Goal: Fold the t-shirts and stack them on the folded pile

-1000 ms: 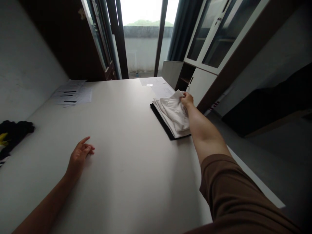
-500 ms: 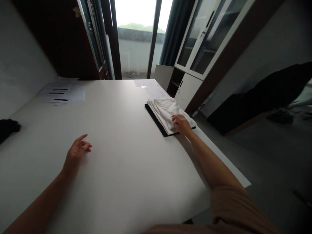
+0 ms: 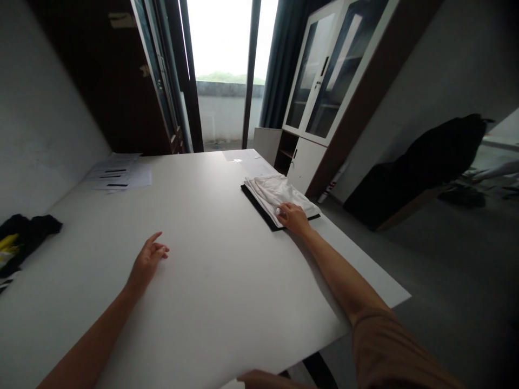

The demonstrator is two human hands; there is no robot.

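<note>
A folded white garment (image 3: pixel 270 189) lies near the table's right edge, on top of a flat black piece (image 3: pixel 259 208) that sticks out along its left and near sides. My right hand (image 3: pixel 295 219) is at the garment's near edge, fingers curled, with a bit of white fabric showing between thumb and fingertips. To the left, my left hand (image 3: pixel 149 258) hovers low over the white table (image 3: pixel 203 292), or rests on it; I cannot tell which. Its index finger is stretched out, the other fingers are loosely bent, and nothing is in it.
Papers with black strips (image 3: pixel 117 175) lie at the table's far left. A dark cloth heap (image 3: pixel 38 224) with a yellow item (image 3: pixel 8 246) sits at the left edge. Loose sheets (image 3: pixel 243 156) lie at the far end. A white cabinet (image 3: pixel 310 162) stands beyond the right edge.
The view has tilted up and turned slightly left, bringing more of the dark heap into sight. My right hand's fingers have closed at the garment's near edge. The garment looks unmoved.
</note>
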